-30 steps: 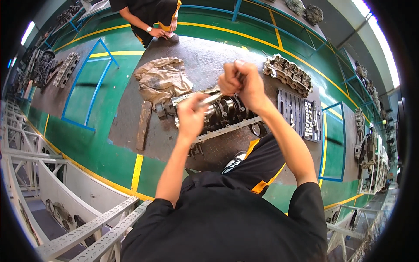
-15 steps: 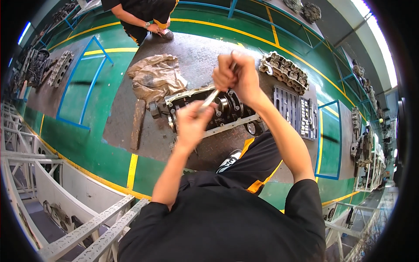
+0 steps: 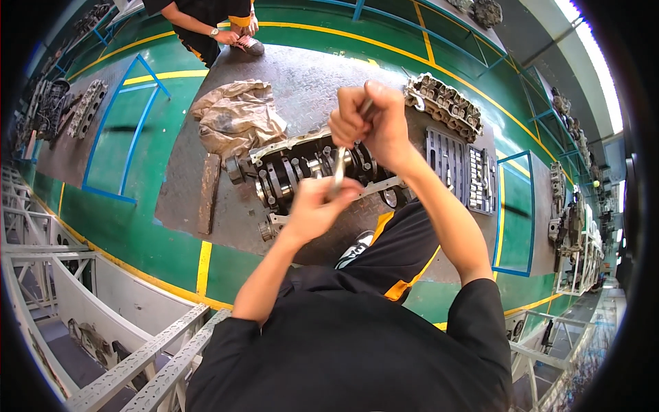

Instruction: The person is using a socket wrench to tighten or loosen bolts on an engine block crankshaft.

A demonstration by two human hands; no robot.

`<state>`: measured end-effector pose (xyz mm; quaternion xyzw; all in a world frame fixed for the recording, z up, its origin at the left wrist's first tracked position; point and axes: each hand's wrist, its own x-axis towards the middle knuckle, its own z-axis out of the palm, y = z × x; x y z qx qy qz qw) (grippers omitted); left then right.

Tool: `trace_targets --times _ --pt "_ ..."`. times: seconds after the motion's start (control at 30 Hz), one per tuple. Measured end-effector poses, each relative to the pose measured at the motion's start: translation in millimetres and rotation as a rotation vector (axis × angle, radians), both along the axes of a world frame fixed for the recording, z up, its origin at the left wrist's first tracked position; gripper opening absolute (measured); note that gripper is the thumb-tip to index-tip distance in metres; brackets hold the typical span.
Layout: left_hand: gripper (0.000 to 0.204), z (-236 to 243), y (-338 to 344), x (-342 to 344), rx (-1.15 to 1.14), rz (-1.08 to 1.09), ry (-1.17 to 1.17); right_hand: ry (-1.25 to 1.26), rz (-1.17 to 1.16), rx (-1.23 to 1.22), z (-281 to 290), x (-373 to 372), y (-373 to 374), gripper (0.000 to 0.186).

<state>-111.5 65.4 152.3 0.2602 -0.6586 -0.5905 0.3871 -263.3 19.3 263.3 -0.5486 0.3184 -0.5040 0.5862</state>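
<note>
My right hand (image 3: 371, 123) is raised over the work, its fingers wrapped round the upper end of a silver wrench (image 3: 340, 163). Lower down and nearer, my left hand (image 3: 319, 209) is closed on the other end of the wrench, partly smeared by motion. The kind of wrench head is hidden by my hands. Below them lies an engine block (image 3: 281, 180) with its crankshaft and bearing caps showing. My hands and the wrench cover part of its middle.
A brown crumpled cloth (image 3: 237, 117) and a wooden bar (image 3: 209, 192) lie left of the block. To the right are a cylinder head (image 3: 445, 106) and an open socket set (image 3: 449, 168). A co-worker's hands (image 3: 233, 34) rest by a shoe at the far edge.
The wrench's lower end has swung right and nearer, with my left hand moving along. My right hand stays almost in place. The whole view has shifted slightly.
</note>
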Motion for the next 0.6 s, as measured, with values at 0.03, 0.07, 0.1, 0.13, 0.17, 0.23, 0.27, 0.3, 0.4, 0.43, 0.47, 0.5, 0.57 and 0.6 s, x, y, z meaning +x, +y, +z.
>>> trace_targets --times 0.03,0.07,0.1,0.13,0.17,0.23,0.27,0.3,0.4,0.43,0.47,0.5,0.57,0.6 --pt "0.009 8 -6 19 0.007 0.095 -0.049 0.008 0.019 -0.004 0 4 6 0.059" --pt "0.011 9 -24 36 -0.069 0.189 -0.055 -0.04 0.102 -0.073 -7 3 7 0.051" --pt "0.016 16 -43 37 -0.047 0.299 0.021 0.052 0.045 -0.091 -3 13 15 0.049" --pt "0.02 0 -76 37 -0.201 0.397 -0.034 0.144 -0.004 -0.113 4 29 20 0.048" --pt "0.018 3 -94 13 -0.228 0.494 0.035 0.137 -0.007 -0.148 4 38 15 0.047" --pt "0.013 -77 -163 37 -0.615 0.617 0.079 0.077 0.086 -0.24 19 98 -5 0.045" --pt "0.014 -46 -137 -15 -0.437 0.444 0.037 0.091 0.068 -0.304 -1 79 -20 0.045" --pt "0.015 -2 -100 -45 -0.282 0.305 -0.042 0.096 0.011 -0.299 -6 73 -24 0.045" --pt "0.018 -8 -26 -90 -0.037 0.417 0.399 0.157 -0.024 -0.138 3 42 -31 0.045" --pt "0.016 -24 -20 -52 0.179 -0.007 0.161 0.046 0.041 -0.096 -1 33 -33 0.044" --pt "0.016 0 -9 -29 0.018 0.016 0.109 0.006 0.043 -0.111 -2 13 -29 0.044" --pt "0.016 9 -6 0 0.055 0.056 -0.03 -0.009 0.042 -0.102 -1 2 -20 0.044" --pt "0.014 4 -31 34 0.035 0.251 -0.009 0.0 0.031 -0.098 0 6 -1 0.045" --pt "0.014 17 -47 32 -0.019 0.304 -0.004 0.041 0.004 -0.092 -1 7 7 0.046"
